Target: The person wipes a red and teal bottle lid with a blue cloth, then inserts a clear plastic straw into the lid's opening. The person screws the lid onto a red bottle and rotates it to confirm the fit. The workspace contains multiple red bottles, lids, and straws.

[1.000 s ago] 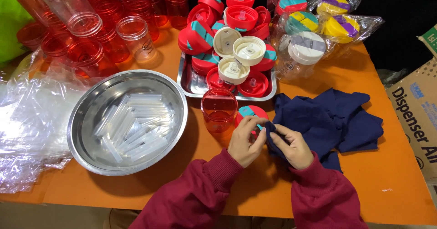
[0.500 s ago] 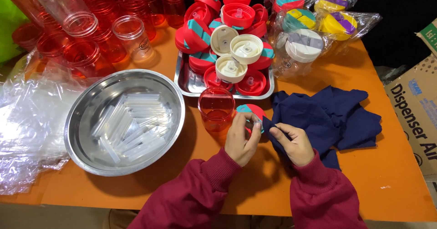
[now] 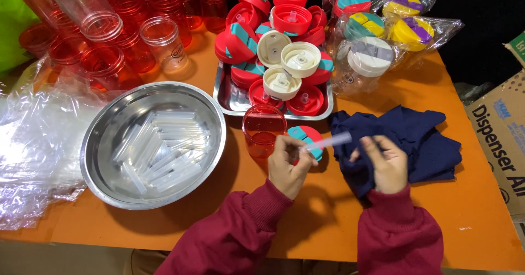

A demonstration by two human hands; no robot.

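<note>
A clear plastic straw (image 3: 330,142) is pinched at one end by the left hand (image 3: 288,163), above a red-and-teal lid (image 3: 307,136) – the right hand (image 3: 384,163), fingers curled, is held just beside its other end over a navy cloth (image 3: 421,138). A small red cup (image 3: 263,128) and a steel bowl (image 3: 104,144) of straws are set on the orange worktop (image 3: 470,215).
</note>
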